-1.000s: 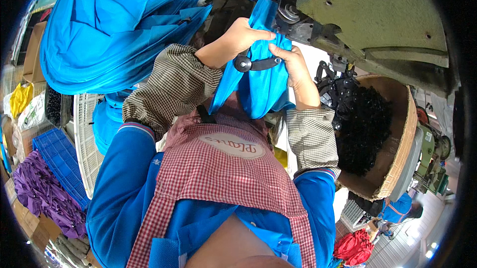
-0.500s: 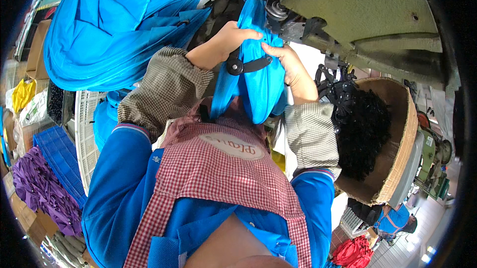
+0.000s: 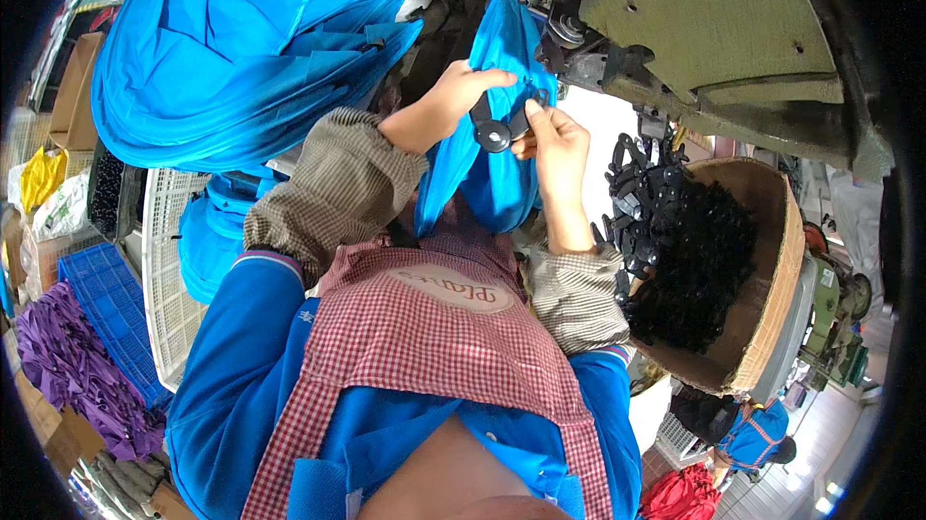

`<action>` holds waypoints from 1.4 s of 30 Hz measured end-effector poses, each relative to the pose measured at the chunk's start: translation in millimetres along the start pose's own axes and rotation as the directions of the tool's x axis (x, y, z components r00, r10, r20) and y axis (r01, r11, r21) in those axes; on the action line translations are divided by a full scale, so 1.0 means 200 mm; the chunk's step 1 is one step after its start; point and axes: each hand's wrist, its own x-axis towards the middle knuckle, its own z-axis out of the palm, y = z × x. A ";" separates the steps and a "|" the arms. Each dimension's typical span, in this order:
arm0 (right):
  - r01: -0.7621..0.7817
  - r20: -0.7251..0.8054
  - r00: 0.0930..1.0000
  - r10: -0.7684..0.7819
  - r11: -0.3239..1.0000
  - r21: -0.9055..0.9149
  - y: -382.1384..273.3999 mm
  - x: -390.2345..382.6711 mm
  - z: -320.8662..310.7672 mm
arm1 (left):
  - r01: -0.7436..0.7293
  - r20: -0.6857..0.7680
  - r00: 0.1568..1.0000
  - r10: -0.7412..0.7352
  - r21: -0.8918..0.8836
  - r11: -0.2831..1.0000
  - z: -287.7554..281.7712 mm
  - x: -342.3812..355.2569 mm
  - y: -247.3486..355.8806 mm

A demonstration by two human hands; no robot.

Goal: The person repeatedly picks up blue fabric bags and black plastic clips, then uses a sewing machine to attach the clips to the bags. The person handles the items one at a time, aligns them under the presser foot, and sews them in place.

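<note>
A bright blue fabric piece (image 3: 506,30) hangs in folds in front of my chest, its upper end beside a metal machine part. My left hand (image 3: 455,100) is closed on the fabric's left side, thumb pointing right across it. Attached to the cloth is a short black strap (image 3: 493,137) with a round black disc and a pale centre. My right hand (image 3: 561,149) pinches the strap's right end between thumb and fingers. Where the strap meets the fabric is partly hidden by my fingers.
At the upper left lies a large heap of blue fabric (image 3: 222,57). A cardboard box (image 3: 772,327) of black plastic pieces (image 3: 699,260) stands at my right, below a green machine body (image 3: 714,18). A blue crate (image 3: 111,303) and purple fabric (image 3: 77,366) lie left. Another person (image 3: 757,433) is at lower right.
My right hand has turned and shifted down from the fabric's edge to the black strap's end. The strap and disc have moved right and now tilt upward. My left hand still grips the fabric.
</note>
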 end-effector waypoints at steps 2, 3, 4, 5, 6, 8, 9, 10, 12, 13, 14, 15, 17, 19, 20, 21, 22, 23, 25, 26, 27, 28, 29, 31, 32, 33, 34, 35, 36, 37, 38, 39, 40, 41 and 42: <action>-0.009 0.032 0.999 0.012 0.993 -0.114 -0.01 0.09 -0.03 | 0.064 0.102 0.994 -0.050 -0.134 0.989 0.00 -0.07 -0.04; -0.038 0.066 0.997 0.045 0.993 -0.110 -0.02 0.12 -0.04 | 0.061 0.126 0.991 -0.041 -0.158 0.986 0.01 -0.11 -0.07; -0.050 0.077 0.995 0.059 0.992 -0.119 -0.03 0.14 -0.04 | 0.095 0.138 0.988 -0.073 -0.160 0.983 0.02 -0.14 -0.10; -0.073 0.109 0.990 0.084 0.992 -0.103 -0.04 0.15 -0.04 | 0.136 0.131 0.985 -0.116 -0.159 0.978 0.02 -0.15 -0.11; -0.105 0.117 0.986 0.117 0.989 -0.103 -0.04 0.14 -0.05 | 0.073 0.159 0.986 -0.046 -0.170 0.983 0.02 -0.16 -0.13; -0.090 0.091 0.989 0.115 0.966 -0.243 -0.04 0.12 -0.06 | -0.009 0.194 0.980 0.046 -0.187 0.982 0.02 -0.16 -0.15; -0.057 0.059 0.995 0.085 0.926 -0.372 -0.03 0.12 -0.08 | 0.006 0.151 0.988 0.012 -0.117 0.993 0.02 -0.15 -0.14; 0.052 0.092 0.996 -0.011 0.892 -0.450 0.00 0.14 -0.10 | 0.070 0.118 0.991 -0.057 -0.108 0.992 0.01 -0.14 -0.13; 0.239 -0.017 0.926 -0.377 0.621 -0.747 0.07 0.19 -0.18 | 0.142 0.130 0.983 -0.126 -0.121 0.982 -0.01 -0.12 -0.10; 0.098 -0.213 0.933 -0.291 0.773 -0.626 0.11 0.27 -0.23 | 0.174 0.091 0.981 -0.169 -0.047 0.984 -0.02 -0.11 -0.08; 0.100 -0.183 0.946 -0.269 0.777 -0.622 0.16 0.37 -0.28 | 0.158 0.129 0.980 -0.149 -0.068 0.985 -0.03 -0.11 -0.06; 0.197 -0.019 0.962 -0.273 0.741 -0.642 0.24 0.45 -0.29 | 0.164 0.143 0.978 -0.153 -0.070 0.984 -0.03 -0.11 -0.05; 0.318 0.223 0.946 -0.236 0.524 -0.790 0.41 0.60 -0.29 | 0.178 0.119 0.979 -0.165 -0.106 0.978 -0.04 -0.12 -0.03; 0.328 0.324 0.943 -0.078 0.392 -0.860 0.55 0.68 -0.31 | 0.195 0.095 0.978 -0.187 -0.085 0.977 -0.03 -0.13 -0.02; 0.337 0.333 0.939 -0.079 0.389 -0.857 0.60 0.71 -0.30 | 0.188 0.103 0.978 -0.180 -0.080 0.979 -0.03 -0.13 -0.01; 0.347 0.337 0.937 -0.097 0.389 -0.853 0.64 0.72 -0.31 | 0.158 0.097 0.984 -0.151 -0.076 0.984 -0.03 -0.13 -0.01; 0.355 0.334 0.934 -0.122 0.387 -0.851 0.67 0.72 -0.30 | 0.170 0.050 0.985 -0.168 -0.046 0.984 -0.02 -0.13 0.00; 0.355 0.325 0.935 -0.144 0.392 -0.849 0.68 0.72 -0.31 | 0.174 0.014 0.985 -0.174 -0.022 0.984 -0.01 -0.14 0.01; 0.347 0.293 0.937 -0.190 0.422 -0.837 0.69 0.71 -0.32 | 0.120 0.028 0.992 -0.119 -0.026 0.992 0.01 -0.17 0.01; 0.344 0.271 0.937 -0.221 0.440 -0.830 0.69 0.70 -0.32 | 0.054 0.077 0.996 -0.050 -0.056 0.997 0.02 -0.19 0.02; 0.341 0.247 0.935 -0.254 0.461 -0.819 0.68 0.70 -0.32 | -0.050 0.072 0.996 0.050 -0.002 0.999 0.04 -0.24 0.00; 0.331 0.216 0.935 -0.281 0.476 -0.815 0.69 0.71 -0.32 | -0.027 -0.007 1.000 0.027 -0.027 0.999 0.05 -0.30 -0.02; 0.312 0.176 0.936 -0.304 0.489 -0.815 0.69 0.71 -0.32 | -0.056 -0.066 0.997 0.048 -0.120 0.991 0.06 -0.37 -0.05; 0.228 0.064 0.946 -0.318 0.510 -0.830 0.71 0.71 -0.30 | -0.086 -0.133 0.989 0.058 -0.214 0.973 0.06 -0.51 -0.12; 0.170 -0.001 0.950 -0.314 0.518 -0.838 0.72 0.71 -0.29 | -0.105 -0.125 0.989 0.076 -0.239 0.965 0.05 -0.57 -0.15; 0.176 0.010 0.961 -0.276 0.583 -0.793 0.72 0.70 -0.28 | -0.162 -0.166 0.979 0.120 -0.269 0.950 0.05 -0.62 -0.19; 0.226 0.033 0.954 -0.299 0.638 -0.736 0.70 0.69 -0.27 | -0.175 -0.138 0.980 0.146 -0.228 0.958 0.04 -0.65 -0.21; 0.226 0.032 0.951 -0.307 0.622 -0.750 0.68 0.68 -0.25 | -0.161 -0.135 0.982 0.133 -0.223 0.961 0.04 -0.67 -0.23; 0.264 0.040 0.932 -0.361 0.597 -0.757 0.64 0.66 -0.24 | -0.168 -0.130 0.981 0.141 -0.227 0.959 0.04 -0.68 -0.24; 0.259 0.023 0.924 -0.381 0.582 -0.771 0.59 0.63 -0.23 | -0.121 -0.138 0.986 0.090 -0.234 0.965 0.04 -0.68 -0.25; 0.230 -0.030 0.952 -0.306 0.773 -0.591 0.52 0.59 -0.21 | -0.095 -0.146 0.988 0.060 -0.246 0.964 0.04 -0.68 -0.25; 0.140 -0.080 0.980 -0.181 0.918 -0.372 0.44 0.56 -0.19 | -0.072 -0.156 0.987 0.032 -0.256 0.964 0.04 -0.68 -0.25; -0.015 -0.132 0.991 -0.003 0.991 -0.135 0.35 0.52 -0.16 | -0.064 -0.194 0.981 0.008 -0.286 0.956 0.05 -0.69 -0.26; -0.137 0.029 0.990 0.136 0.926 0.351 0.26 0.46 -0.16 | -0.059 -0.233 0.972 -0.017 -0.318 0.946 0.04 -0.69 -0.27; -0.141 0.163 0.984 0.074 0.882 0.450 0.18 0.39 -0.14 | -0.034 -0.255 0.965 -0.060 -0.348 0.937 0.05 -0.70 -0.29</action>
